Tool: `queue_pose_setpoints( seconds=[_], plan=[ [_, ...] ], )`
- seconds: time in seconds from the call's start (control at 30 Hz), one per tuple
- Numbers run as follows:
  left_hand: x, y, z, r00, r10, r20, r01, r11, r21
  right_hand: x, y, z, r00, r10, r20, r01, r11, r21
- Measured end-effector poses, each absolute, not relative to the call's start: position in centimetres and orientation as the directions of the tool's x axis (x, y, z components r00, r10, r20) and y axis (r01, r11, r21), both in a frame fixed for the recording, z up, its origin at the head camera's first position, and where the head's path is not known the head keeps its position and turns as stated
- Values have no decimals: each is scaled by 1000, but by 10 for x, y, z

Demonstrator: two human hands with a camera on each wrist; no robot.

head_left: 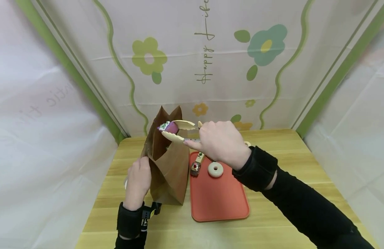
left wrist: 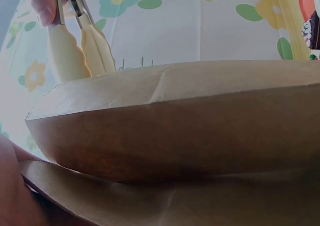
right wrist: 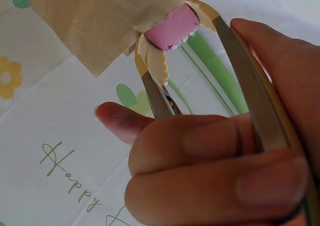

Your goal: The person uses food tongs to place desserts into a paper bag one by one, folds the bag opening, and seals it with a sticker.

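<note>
My right hand point(head_left: 221, 141) grips a pair of tongs point(head_left: 174, 137) with cream scalloped tips and metal arms. Between the tips is a small purple cake point(head_left: 171, 127) with white and green topping, held at the mouth of a brown paper bag point(head_left: 171, 169). In the right wrist view the cake point(right wrist: 173, 28) shows pink-purple, partly hidden by the bag's edge. My left hand point(head_left: 139, 178) pinches the near left rim of the upright bag. The left wrist view shows the bag's rim point(left wrist: 175, 85) close up, with the tong tips point(left wrist: 70, 55) beyond it. The bag's inside is mostly hidden.
Right of the bag lies a red tray point(head_left: 218, 200) on the wooden table point(head_left: 282, 193). On it are a white ring doughnut point(head_left: 215, 169) and a small chocolate-coloured cake piece point(head_left: 195, 168) with a red topping. A printed cloth point(head_left: 179, 86) hangs behind.
</note>
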State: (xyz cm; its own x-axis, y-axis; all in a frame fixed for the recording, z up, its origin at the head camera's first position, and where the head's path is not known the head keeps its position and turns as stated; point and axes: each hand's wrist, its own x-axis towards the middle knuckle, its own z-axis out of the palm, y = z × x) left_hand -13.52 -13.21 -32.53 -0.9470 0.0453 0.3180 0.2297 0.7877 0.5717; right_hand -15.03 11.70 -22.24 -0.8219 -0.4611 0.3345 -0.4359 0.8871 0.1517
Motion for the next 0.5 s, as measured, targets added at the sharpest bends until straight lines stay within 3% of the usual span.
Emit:
queue_pose_setpoints(
  seconds=[0.13,0.33,0.5],
  plan=[
    [-136,-133,-327,-929,53,365,261,794,548,-152,117,-223,-838,-445,317,-428,895,126],
    [-138,-134,-334,-830,145,538,405,819,405,-147,126,-236,-825,-417,382,-407,906,111],
    [-137,-133,-335,-796,164,583,439,818,370,-138,137,-254,-871,-324,369,-357,934,-23]
  ],
)
